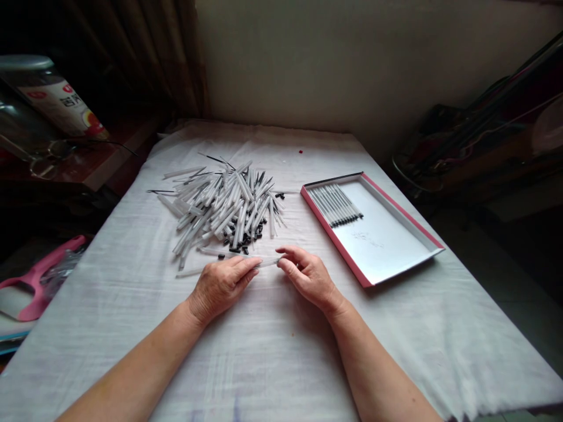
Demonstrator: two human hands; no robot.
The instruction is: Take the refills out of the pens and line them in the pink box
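My left hand [222, 282] and my right hand [305, 274] meet low over the white cloth, each pinching one end of a clear pen barrel [267, 262] held level between them. Just beyond my hands lies a heap of clear pen barrels, black refills and small black caps [224, 205]. To the right sits a shallow pink-edged box lid [398, 249] with a row of several assembled pens [336, 205] lined up in its far left corner.
The white cloth-covered table [272, 351] fills the view; its right edge drops to the floor. A pink object [39, 281] and a labelled jar [57, 99] stand off the left side. Dark clutter [484, 146] sits at the right, a wall behind.
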